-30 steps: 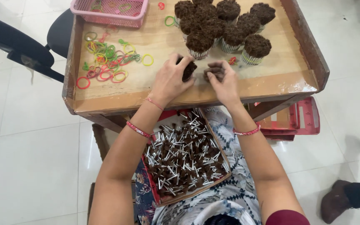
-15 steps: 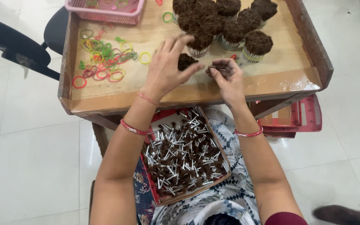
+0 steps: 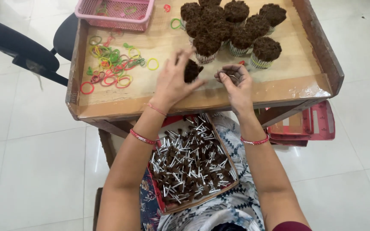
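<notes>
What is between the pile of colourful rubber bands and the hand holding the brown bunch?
Nothing: in the head view, only bare tray floor lies between the rubber bands and the left hand holding the brown bunch. One yellow band lies nearest it.

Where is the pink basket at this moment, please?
In the head view, the pink basket sits at the tray's far left corner, beyond the scattered rubber bands.

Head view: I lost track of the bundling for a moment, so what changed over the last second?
The left hand drew away leftward, keeping the dark bundle; the right hand parted from it, fingers curled. The finished bundles, rubber bands and lap tray stayed put.
</notes>
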